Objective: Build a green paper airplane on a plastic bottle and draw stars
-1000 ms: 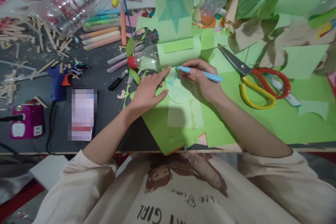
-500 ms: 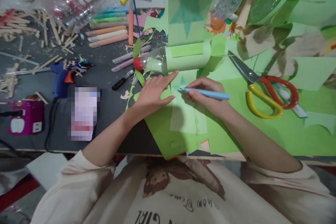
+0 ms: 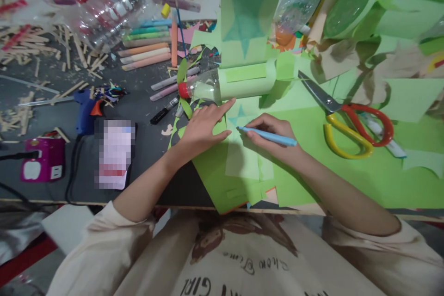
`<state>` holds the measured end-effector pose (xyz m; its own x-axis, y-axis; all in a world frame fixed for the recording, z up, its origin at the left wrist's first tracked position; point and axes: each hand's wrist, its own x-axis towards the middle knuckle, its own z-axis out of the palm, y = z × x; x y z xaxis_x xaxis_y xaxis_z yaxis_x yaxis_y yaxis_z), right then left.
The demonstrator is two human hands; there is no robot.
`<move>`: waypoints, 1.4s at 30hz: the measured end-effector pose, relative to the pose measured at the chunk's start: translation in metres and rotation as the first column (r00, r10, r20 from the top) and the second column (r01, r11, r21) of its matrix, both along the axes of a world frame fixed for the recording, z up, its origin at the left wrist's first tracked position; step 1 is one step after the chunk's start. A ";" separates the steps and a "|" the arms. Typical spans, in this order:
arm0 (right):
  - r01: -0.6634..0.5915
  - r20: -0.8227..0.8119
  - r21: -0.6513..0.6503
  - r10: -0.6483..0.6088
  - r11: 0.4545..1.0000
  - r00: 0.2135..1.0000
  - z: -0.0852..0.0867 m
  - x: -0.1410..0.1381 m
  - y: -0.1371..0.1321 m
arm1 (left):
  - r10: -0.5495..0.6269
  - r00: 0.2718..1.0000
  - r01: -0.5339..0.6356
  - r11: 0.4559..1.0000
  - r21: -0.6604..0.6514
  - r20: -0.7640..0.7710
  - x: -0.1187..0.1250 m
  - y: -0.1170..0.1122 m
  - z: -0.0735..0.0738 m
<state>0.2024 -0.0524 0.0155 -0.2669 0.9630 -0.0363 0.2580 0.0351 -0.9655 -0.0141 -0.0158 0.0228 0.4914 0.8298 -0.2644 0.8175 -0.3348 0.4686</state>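
A light blue marker (image 3: 274, 136) is gripped in my right hand (image 3: 277, 132), its tip on a pale green piece of paper (image 3: 241, 162). On that paper shows a small blue-green star (image 3: 239, 120), partly coloured in. My left hand (image 3: 204, 125) lies flat with fingers spread at the paper's left edge, its index fingertip close to the bottle. The plastic bottle (image 3: 248, 81), wrapped in pale green paper and with a red cap, lies on its side just beyond both hands. Behind it, a green paper panel (image 3: 256, 14) bears a larger blue-green star.
Scissors (image 3: 328, 104) with red and yellow handles lie right of my right hand. To the left are a phone (image 3: 116, 155), a blue glue gun (image 3: 85, 111), a purple box (image 3: 43, 159) and several markers (image 3: 145, 55). Clear bottles (image 3: 118, 9) and wood sticks (image 3: 24, 46) sit farther back.
The marker tip has shifted slightly down and left on the small star, and the marker now tilts more. My left hand stays in place. The whole view has shifted a little.
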 end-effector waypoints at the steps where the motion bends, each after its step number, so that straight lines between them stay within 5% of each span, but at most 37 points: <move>1: 0.003 -0.004 -0.002 -0.003 1.000 1.000 -0.001 -0.001 0.001 | 0.001 1.000 -0.001 1.000 0.002 0.002 0.000 0.000 0.000; 11: 0.018 0.034 -0.032 -0.017 0.999 0.999 -0.002 -0.004 0.004 | -0.010 0.999 0.009 1.000 0.030 0.038 -0.001 0.000 -0.003; 32: -0.165 0.047 -0.053 0.168 0.985 0.985 0.006 -0.005 0.006 | -0.025 0.999 0.024 0.999 0.031 0.030 0.000 0.000 0.000; 42: -0.010 -0.011 -0.086 0.009 0.996 1.000 0.003 -0.006 0.006 | -0.026 0.999 0.025 0.999 0.041 0.031 -0.001 0.000 -0.001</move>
